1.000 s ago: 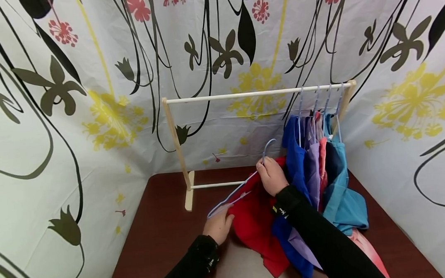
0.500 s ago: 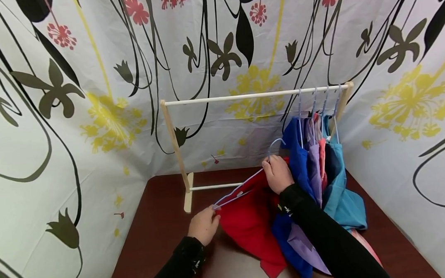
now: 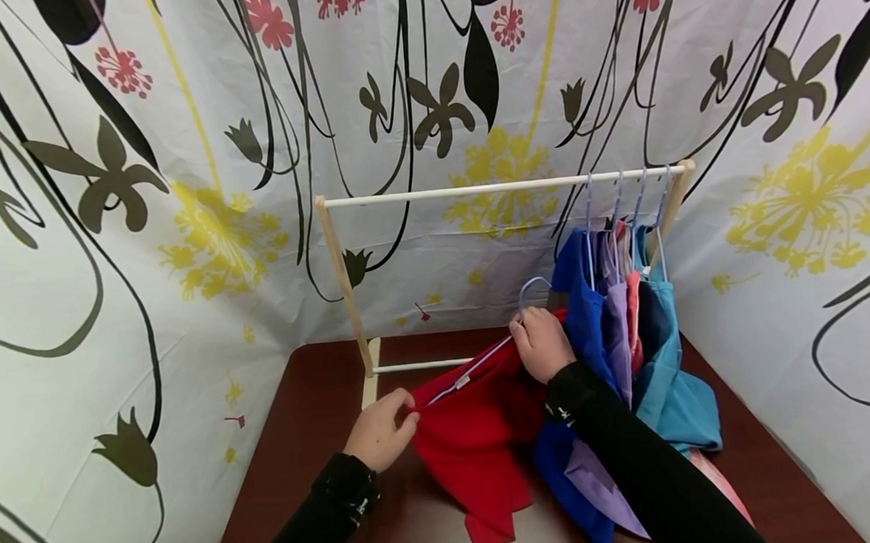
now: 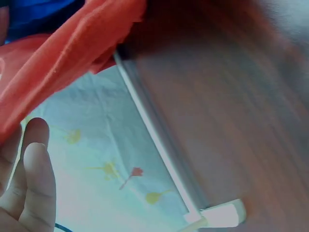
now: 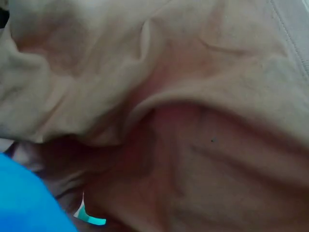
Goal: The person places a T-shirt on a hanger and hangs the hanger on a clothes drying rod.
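Note:
A red garment [image 3: 479, 456] drapes over a pale blue wire hanger [image 3: 533, 279] at mid-table, its lower part spread towards me. My left hand [image 3: 380, 430] pinches the garment's upper left edge by the hanger's end. In the left wrist view the fingers [image 4: 38, 169] of that hand are at the border of the red cloth [image 4: 72, 63]. My right hand [image 3: 542, 346] grips the hanger just below its hook, which points up and right. Cloth folds [image 5: 159, 106] fill the right wrist view, and the right hand's fingertips are partly hidden in the head view.
Behind stands a wooden garment rack with a white top rail [image 3: 439, 193] and a low bar [image 3: 420, 365]. Blue [image 3: 580, 297], purple [image 3: 616, 328], pink and teal [image 3: 667, 326] garments hang at its right end, their hems on the brown table [image 3: 290, 464]. A flowered curtain [image 3: 225, 313] surrounds it.
My left hand has moved left and slightly up, drawing the red cloth's edge over the hanger's left end. My right hand shifted slightly right, still gripping the hanger. The red hem has swung left.

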`<state>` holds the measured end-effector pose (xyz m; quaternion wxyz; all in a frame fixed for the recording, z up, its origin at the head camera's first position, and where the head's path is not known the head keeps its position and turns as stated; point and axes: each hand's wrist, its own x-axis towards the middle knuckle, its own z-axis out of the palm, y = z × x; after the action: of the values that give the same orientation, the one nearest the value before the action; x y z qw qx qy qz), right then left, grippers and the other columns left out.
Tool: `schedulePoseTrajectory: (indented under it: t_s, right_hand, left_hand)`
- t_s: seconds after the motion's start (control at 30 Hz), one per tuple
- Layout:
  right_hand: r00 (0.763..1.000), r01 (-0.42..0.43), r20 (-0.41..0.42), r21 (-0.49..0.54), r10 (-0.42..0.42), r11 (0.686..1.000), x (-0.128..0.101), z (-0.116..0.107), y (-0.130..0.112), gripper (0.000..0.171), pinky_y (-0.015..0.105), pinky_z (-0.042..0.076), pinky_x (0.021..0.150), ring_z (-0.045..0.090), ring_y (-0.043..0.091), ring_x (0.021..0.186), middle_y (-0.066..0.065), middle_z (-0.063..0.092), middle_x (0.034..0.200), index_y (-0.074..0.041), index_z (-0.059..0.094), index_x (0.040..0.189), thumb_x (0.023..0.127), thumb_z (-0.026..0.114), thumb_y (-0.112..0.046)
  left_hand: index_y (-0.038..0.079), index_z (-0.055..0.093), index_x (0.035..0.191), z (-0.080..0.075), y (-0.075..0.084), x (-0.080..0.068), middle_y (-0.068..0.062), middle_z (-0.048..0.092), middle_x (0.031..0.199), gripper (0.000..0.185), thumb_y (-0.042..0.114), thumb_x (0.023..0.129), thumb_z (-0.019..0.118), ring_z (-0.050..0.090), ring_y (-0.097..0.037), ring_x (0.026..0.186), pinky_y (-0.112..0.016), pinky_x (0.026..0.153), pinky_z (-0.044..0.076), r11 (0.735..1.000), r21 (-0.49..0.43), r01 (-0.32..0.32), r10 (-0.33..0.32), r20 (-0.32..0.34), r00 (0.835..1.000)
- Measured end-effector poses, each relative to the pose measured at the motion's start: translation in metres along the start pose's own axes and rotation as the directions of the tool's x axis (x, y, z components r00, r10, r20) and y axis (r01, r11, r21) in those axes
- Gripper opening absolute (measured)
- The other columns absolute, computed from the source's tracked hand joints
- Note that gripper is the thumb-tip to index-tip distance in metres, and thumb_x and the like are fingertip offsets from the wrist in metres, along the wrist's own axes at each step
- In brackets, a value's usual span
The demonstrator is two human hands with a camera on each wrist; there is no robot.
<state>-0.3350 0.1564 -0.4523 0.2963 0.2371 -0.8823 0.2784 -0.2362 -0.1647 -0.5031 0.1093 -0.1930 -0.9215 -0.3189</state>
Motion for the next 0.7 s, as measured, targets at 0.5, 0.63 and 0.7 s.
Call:
schedulePoseTrajectory:
  t_s: [0.5,0.63,0.7]
  right_hand:
    - [0.990,0.061,0.132,-0.067,-0.052,0.996,-0.005,0.008,-0.022,0.016,0.045,0.043,0.083,0.057,0.027,0.086,0.004,0.061,0.085,-0.011,0.065,0.088,0.101,0.058,-0.018]
    - [0.989,0.055,0.142,-0.071,-0.044,0.996,-0.008,0.013,-0.027,0.016,0.045,0.043,0.084,0.057,0.026,0.086,0.002,0.061,0.086,-0.012,0.065,0.089,0.101,0.058,-0.020]
    - [0.990,0.041,0.140,-0.066,-0.031,0.997,-0.009,0.013,-0.029,0.017,0.046,0.043,0.085,0.056,0.027,0.087,0.002,0.060,0.087,-0.011,0.065,0.090,0.102,0.057,-0.020]
  left_hand:
    - [0.021,0.060,0.105,0.005,0.056,0.045,0.009,0.062,0.099,0.006,0.026,0.103,0.062,0.059,-0.008,0.086,-0.031,0.078,0.051,0.998,-0.026,-0.049,0.049,0.009,0.999]
    - [0.019,0.061,0.104,0.014,0.069,0.058,0.006,0.064,0.103,0.006,0.024,0.102,0.062,0.062,-0.011,0.089,-0.033,0.080,0.052,0.998,0.000,-0.069,0.069,-0.019,0.997]
    - [0.018,0.061,0.107,0.018,0.073,0.061,0.005,0.064,0.104,0.008,0.025,0.103,0.062,0.063,-0.012,0.088,-0.034,0.079,0.052,0.998,0.006,-0.064,0.064,-0.024,0.998]
